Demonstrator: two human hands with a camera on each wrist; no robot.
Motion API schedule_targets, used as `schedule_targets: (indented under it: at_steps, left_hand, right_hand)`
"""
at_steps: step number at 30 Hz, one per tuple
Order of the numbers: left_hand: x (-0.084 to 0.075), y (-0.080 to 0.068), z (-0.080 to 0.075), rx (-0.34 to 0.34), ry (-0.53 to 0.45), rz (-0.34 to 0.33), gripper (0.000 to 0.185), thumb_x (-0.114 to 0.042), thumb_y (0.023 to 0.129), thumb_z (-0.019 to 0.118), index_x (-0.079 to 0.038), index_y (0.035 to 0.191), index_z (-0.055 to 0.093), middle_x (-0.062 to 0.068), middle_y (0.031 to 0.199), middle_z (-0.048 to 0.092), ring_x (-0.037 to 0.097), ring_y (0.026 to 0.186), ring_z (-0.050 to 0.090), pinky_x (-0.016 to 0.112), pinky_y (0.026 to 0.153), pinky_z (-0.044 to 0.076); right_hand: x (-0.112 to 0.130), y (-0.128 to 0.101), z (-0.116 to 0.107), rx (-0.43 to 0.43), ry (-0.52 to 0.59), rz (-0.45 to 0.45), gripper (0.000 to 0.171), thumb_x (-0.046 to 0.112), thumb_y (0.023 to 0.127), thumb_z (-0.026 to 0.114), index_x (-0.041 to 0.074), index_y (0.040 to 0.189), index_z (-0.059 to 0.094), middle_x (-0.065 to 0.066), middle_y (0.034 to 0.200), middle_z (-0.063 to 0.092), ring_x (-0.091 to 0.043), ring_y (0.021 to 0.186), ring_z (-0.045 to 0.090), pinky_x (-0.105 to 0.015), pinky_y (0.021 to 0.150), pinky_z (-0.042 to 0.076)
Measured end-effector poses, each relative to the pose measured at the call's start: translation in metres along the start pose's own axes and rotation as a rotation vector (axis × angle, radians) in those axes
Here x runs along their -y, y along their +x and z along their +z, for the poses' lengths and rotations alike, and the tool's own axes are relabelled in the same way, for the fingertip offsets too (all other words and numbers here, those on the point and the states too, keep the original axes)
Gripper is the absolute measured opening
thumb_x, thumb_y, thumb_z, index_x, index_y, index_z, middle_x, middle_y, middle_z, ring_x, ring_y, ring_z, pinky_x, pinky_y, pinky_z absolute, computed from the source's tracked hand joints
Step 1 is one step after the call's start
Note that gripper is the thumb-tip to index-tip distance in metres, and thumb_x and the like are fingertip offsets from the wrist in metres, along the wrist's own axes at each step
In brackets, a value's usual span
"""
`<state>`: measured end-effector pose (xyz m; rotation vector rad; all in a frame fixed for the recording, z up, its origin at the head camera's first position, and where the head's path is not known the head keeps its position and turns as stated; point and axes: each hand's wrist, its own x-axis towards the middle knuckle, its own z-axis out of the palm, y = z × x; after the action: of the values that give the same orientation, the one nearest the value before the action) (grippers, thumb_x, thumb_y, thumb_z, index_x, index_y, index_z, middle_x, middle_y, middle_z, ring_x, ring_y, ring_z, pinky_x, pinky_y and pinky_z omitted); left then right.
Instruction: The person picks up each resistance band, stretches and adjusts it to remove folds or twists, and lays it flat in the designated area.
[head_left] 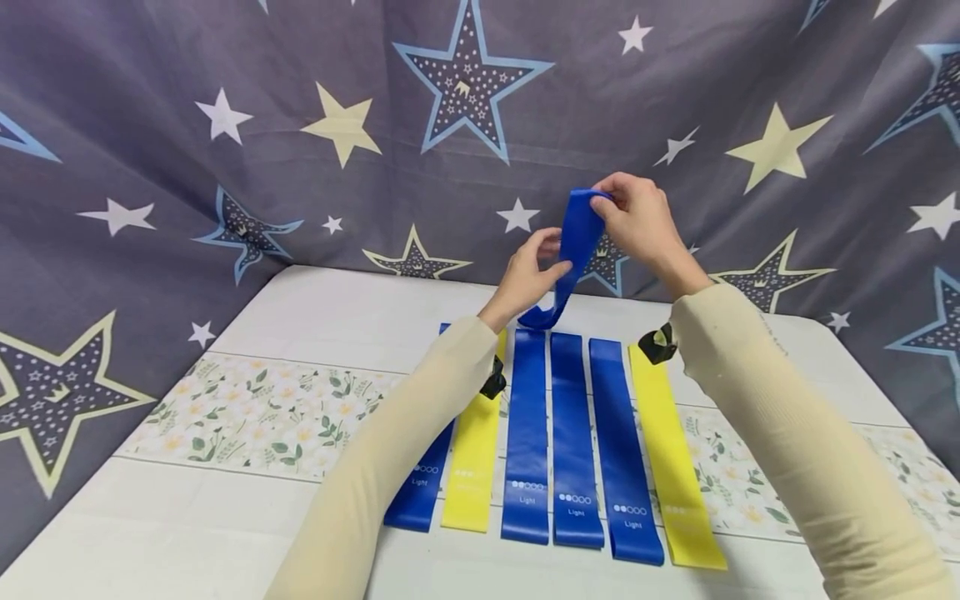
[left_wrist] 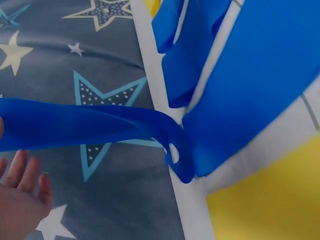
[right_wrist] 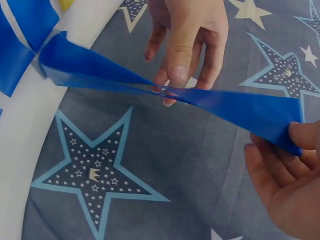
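Note:
A blue resistance band [head_left: 579, 229] hangs in a loose, twisted loop above the far side of the table. My right hand [head_left: 637, 212] pinches its upper end between thumb and fingers. Lower down, my left hand [head_left: 528, 271] has its thumb against the band and its other fingers behind it, lightly pinching it. The right wrist view shows this left hand [right_wrist: 192, 40] at the band's narrow middle. Beneath, several flat bands lie side by side: blue bands [head_left: 527, 433] marked "Light" and yellow bands [head_left: 471, 467]. The hanging loop's bottom [left_wrist: 182, 170] is close to the far end of a blue band.
The bands lie across a white table [head_left: 187, 517] with a floral strip [head_left: 255, 417]. Behind its far edge hangs a dark grey curtain [head_left: 285, 192] with stars. My left sleeve [head_left: 375, 467] covers part of the leftmost blue band.

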<state>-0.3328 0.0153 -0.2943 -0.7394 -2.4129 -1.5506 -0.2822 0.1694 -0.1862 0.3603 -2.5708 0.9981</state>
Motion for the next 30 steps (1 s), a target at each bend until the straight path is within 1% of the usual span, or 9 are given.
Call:
schedule_targets:
  at_steps: [4,7,12,14,16,21,25,28,30]
  left_hand:
    - [-0.006,0.002,0.0,-0.024,-0.031,0.023,0.039,-0.015,0.092,0.063,-0.003,0.128,0.053,0.016,0.118,0.063,0.027,0.111,0.059,0.04,0.098,0.046]
    - [-0.008,0.002,0.0,-0.015,-0.052,0.028,0.028,-0.016,0.092,0.063,-0.002,0.115,0.06,0.015,0.112,0.066,0.025,0.107,0.062,0.036,0.093,0.05]
    - [-0.009,0.001,0.001,0.002,-0.147,0.033,0.018,-0.012,0.092,0.063,0.002,0.103,0.06,0.02,0.1,0.07,0.027,0.092,0.068,0.029,0.078,0.053]
    - [-0.009,-0.001,0.002,0.011,-0.197,0.032,0.017,-0.009,0.092,0.062,0.004,0.102,0.058,0.023,0.097,0.069,0.029,0.087,0.069,0.026,0.074,0.053]
    - [-0.01,-0.002,0.002,0.02,-0.226,0.028,0.017,-0.008,0.092,0.061,0.004,0.103,0.057,0.024,0.095,0.069,0.027,0.084,0.069,0.024,0.072,0.052]
    - [-0.015,-0.002,0.003,0.017,-0.251,0.042,0.016,-0.006,0.092,0.061,0.004,0.104,0.057,0.025,0.088,0.068,0.018,0.071,0.064,0.021,0.064,0.046]
    - [-0.02,-0.001,0.003,-0.011,-0.277,0.082,0.014,-0.002,0.091,0.061,0.005,0.101,0.056,0.027,0.089,0.068,0.014,0.068,0.062,0.02,0.061,0.045]
    - [-0.024,-0.001,0.002,-0.027,-0.281,0.089,0.014,0.0,0.09,0.061,0.006,0.101,0.056,0.027,0.094,0.068,0.014,0.071,0.063,0.019,0.062,0.046]
    - [-0.024,-0.001,0.001,-0.029,-0.273,0.078,0.014,-0.001,0.09,0.062,0.005,0.101,0.056,0.021,0.082,0.068,0.012,0.065,0.058,0.019,0.059,0.042]
  right_hand:
    - [0.005,0.001,-0.004,-0.045,-0.014,-0.019,0.032,0.022,0.101,0.044,-0.001,0.115,0.062,-0.02,0.103,0.066,-0.024,0.083,0.058,-0.029,0.074,0.046]
    - [0.008,0.002,-0.009,-0.074,-0.012,-0.021,0.035,0.025,0.101,0.043,-0.001,0.113,0.063,-0.02,0.097,0.065,-0.02,0.077,0.055,-0.022,0.067,0.042]
    - [0.014,0.004,-0.017,-0.085,0.013,-0.006,0.039,0.029,0.102,0.041,-0.001,0.114,0.062,-0.022,0.103,0.065,-0.021,0.079,0.059,-0.016,0.063,0.046]
    - [0.015,0.004,-0.02,-0.095,0.018,0.001,0.039,0.029,0.102,0.04,-0.001,0.115,0.062,-0.022,0.107,0.066,-0.02,0.08,0.06,-0.015,0.064,0.047]
    - [0.015,0.005,-0.023,-0.118,0.017,0.009,0.039,0.029,0.102,0.041,-0.001,0.115,0.062,-0.022,0.107,0.066,-0.015,0.076,0.06,-0.013,0.063,0.047]
    - [0.016,0.008,-0.03,-0.189,0.026,0.032,0.037,0.029,0.101,0.044,-0.001,0.113,0.064,-0.015,0.095,0.067,-0.002,0.064,0.055,-0.01,0.059,0.045]
    - [0.018,0.011,-0.035,-0.213,0.049,0.049,0.037,0.029,0.101,0.044,0.001,0.114,0.064,-0.007,0.091,0.066,0.001,0.064,0.055,-0.01,0.061,0.047]
    - [0.021,0.012,-0.039,-0.22,0.064,0.055,0.038,0.03,0.1,0.044,0.001,0.115,0.063,-0.002,0.088,0.064,0.0,0.065,0.055,-0.011,0.062,0.047]
    - [0.023,0.013,-0.04,-0.224,0.068,0.055,0.038,0.031,0.1,0.045,0.001,0.115,0.064,0.002,0.083,0.062,-0.001,0.064,0.054,-0.012,0.062,0.046]
